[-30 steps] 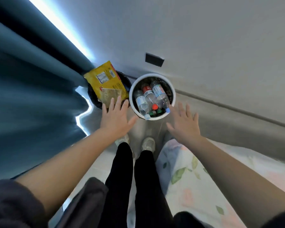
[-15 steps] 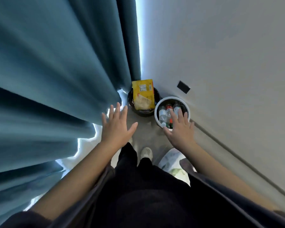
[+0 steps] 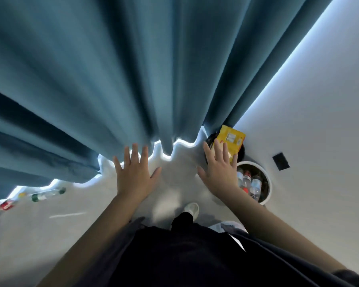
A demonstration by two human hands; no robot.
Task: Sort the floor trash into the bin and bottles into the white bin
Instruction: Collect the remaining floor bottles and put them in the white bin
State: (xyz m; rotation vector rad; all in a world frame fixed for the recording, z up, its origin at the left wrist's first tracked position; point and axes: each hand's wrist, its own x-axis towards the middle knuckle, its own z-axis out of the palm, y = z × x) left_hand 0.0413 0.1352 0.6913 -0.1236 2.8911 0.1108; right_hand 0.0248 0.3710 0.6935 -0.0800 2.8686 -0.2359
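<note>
My left hand (image 3: 134,172) and my right hand (image 3: 219,168) are stretched out in front of me, fingers spread, holding nothing. The white bin (image 3: 268,184) stands on the floor at the right, by the wall, with several plastic bottles (image 3: 251,183) inside. Behind it a dark bin (image 3: 242,150) holds a yellow packet (image 3: 230,139), partly hidden by my right hand. Far left on the floor lie a clear bottle with a green cap (image 3: 47,194), a red can (image 3: 6,205) and a small yellow item (image 3: 22,194).
A teal curtain (image 3: 112,79) hangs across the upper view down to the floor. A white wall (image 3: 319,131) with a dark socket plate (image 3: 280,161) is at the right. My legs and one shoe (image 3: 192,209) are below, on the grey floor (image 3: 50,235).
The view has swung to the left: both bins slid to the right edge and the curtain fills the top. Loose trash on the floor came into view at the far left. Both hands stay open.
</note>
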